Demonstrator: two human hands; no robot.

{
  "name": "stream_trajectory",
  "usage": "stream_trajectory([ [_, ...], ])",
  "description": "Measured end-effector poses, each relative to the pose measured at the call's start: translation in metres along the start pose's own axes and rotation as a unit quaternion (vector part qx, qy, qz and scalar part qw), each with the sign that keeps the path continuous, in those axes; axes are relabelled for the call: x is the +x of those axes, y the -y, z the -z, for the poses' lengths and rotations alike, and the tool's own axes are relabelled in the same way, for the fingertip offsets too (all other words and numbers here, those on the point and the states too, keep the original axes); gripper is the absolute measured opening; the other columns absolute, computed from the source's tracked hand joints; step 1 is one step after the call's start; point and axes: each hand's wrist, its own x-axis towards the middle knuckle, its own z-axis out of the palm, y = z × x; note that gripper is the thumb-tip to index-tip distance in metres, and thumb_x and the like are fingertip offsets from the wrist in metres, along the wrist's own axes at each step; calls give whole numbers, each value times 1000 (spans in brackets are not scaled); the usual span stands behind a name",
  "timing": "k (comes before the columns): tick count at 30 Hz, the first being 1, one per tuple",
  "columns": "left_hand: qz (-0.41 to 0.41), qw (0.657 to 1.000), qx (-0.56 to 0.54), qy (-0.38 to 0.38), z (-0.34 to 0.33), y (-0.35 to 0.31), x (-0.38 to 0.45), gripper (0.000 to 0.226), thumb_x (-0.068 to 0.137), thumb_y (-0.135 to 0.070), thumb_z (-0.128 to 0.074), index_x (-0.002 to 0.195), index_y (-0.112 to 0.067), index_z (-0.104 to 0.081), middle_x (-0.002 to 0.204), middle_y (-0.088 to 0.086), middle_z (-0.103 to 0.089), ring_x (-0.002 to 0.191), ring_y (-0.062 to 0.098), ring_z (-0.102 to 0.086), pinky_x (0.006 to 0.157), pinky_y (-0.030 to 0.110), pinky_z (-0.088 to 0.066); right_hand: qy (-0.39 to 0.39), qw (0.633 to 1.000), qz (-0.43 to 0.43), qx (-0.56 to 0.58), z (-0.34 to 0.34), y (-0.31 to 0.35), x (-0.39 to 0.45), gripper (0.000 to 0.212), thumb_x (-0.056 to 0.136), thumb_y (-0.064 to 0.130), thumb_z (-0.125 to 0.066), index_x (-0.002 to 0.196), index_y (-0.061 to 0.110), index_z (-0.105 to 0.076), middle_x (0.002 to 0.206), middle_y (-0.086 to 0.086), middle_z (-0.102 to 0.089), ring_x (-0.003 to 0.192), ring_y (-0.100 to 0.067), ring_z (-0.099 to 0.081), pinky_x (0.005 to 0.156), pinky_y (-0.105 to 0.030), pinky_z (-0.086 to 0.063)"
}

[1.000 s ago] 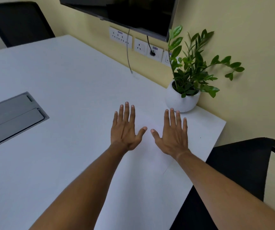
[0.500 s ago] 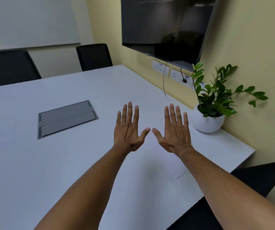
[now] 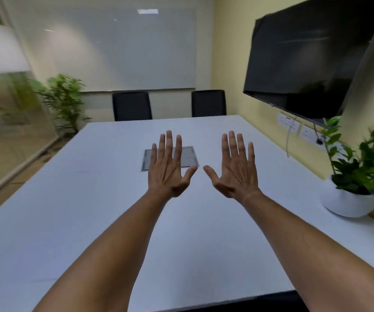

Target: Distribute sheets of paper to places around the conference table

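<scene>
Both my hands are held out above the white conference table (image 3: 91, 210), palms down, fingers straight and spread. My left hand (image 3: 168, 170) hovers in front of the grey cable hatch (image 3: 188, 157) and covers part of it. My right hand (image 3: 235, 170) is level with it, a thumb's gap to the right. Neither hand holds anything. White sheets of paper are hard to tell from the white tabletop; only a faint edge line (image 3: 82, 171) shows left of the hatch.
A potted plant in a white pot (image 3: 350, 202) stands at the table's right edge by the wall. A dark screen (image 3: 305, 61) and sockets hang on the right wall. Two black chairs (image 3: 132, 105) stand at the far end, a tall plant (image 3: 65, 97) at the far left.
My view has swung up and left from the corner by the potted plant to the whole table. Both hands have lifted off the tabletop and moved slightly apart, still open.
</scene>
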Motion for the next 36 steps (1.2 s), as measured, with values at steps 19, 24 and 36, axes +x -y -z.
stream_trajectory([
  [19,219,962,158,-40,174,236,-200,91,92,-67,-23,153,-13,18,161,13,25,148,26,24,120,49,9,-40,960,219,169,61,323,-30,99,87,75,-20,157,9,4,166,-12,6,153,-29,9,122,-52,4],
  [24,246,949,192,-47,216,298,-269,93,89,-71,-19,154,-13,16,161,14,22,149,27,21,121,49,6,-48,943,256,206,85,416,-61,99,89,74,-22,157,8,4,166,-13,6,153,-28,9,123,-51,2],
  [36,304,918,249,-39,311,445,-416,95,87,-74,-14,153,-14,20,160,15,25,148,27,22,121,49,5,-64,908,318,266,136,631,-133,102,87,76,-23,157,8,5,166,-14,7,153,-27,10,123,-49,6],
])
